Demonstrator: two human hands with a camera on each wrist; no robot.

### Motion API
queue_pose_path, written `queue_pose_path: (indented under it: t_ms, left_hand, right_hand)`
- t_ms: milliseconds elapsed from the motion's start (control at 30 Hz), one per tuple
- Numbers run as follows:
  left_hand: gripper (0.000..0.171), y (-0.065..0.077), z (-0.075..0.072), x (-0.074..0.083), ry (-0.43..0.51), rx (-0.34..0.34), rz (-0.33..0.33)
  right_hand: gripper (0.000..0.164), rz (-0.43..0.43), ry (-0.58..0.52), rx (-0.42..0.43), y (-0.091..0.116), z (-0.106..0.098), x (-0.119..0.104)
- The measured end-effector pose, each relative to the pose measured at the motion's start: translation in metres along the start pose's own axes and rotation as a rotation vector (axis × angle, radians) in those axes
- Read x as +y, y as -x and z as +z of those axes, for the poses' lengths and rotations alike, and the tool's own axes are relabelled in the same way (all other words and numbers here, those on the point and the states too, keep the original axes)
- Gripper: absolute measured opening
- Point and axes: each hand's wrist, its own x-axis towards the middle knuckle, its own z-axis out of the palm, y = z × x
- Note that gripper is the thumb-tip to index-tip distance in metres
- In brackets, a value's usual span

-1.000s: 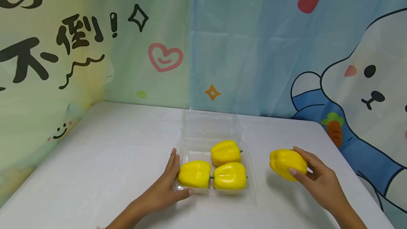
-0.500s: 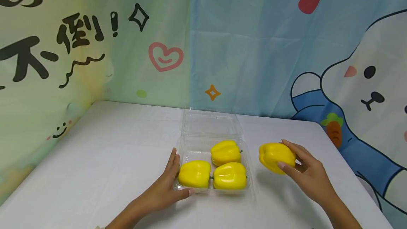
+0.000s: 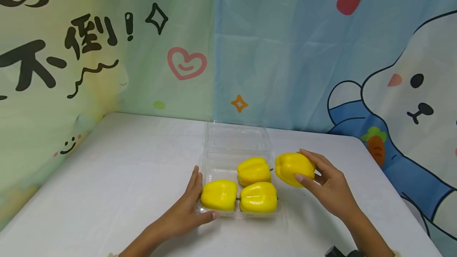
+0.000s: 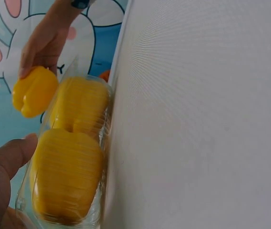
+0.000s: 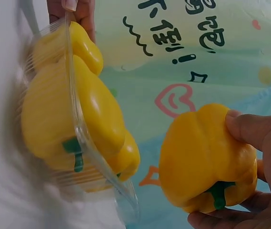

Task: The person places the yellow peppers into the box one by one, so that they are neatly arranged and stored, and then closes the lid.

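Just right of the clear box [image 3: 217, 173], above the counter [image 3: 107, 169], the yellow pepper [image 3: 292, 169] was pinched in your right grip [image 3: 329, 188], stem end [image 5: 218, 193] facing back; your left grip [image 3: 185, 209], straight-fingered, touched the box's left side.

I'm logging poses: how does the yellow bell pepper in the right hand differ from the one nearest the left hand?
The held yellow bell pepper is off the white table; the left yellow bell pepper lies in the clear plastic box. The held one's green stem is hidden in the head view; the left one's shows there. Both are glossy.
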Motion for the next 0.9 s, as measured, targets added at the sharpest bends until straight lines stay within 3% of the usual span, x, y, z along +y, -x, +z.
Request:
queue_pose_path:
  t_ms: [900]
  left_hand:
    - [0.113, -0.001, 0.004, 0.001, -0.027, 0.018, -0.009]
  right_hand:
    - [0.053, -0.027, -0.157, -0.068, -0.031, 0.027, -0.023]
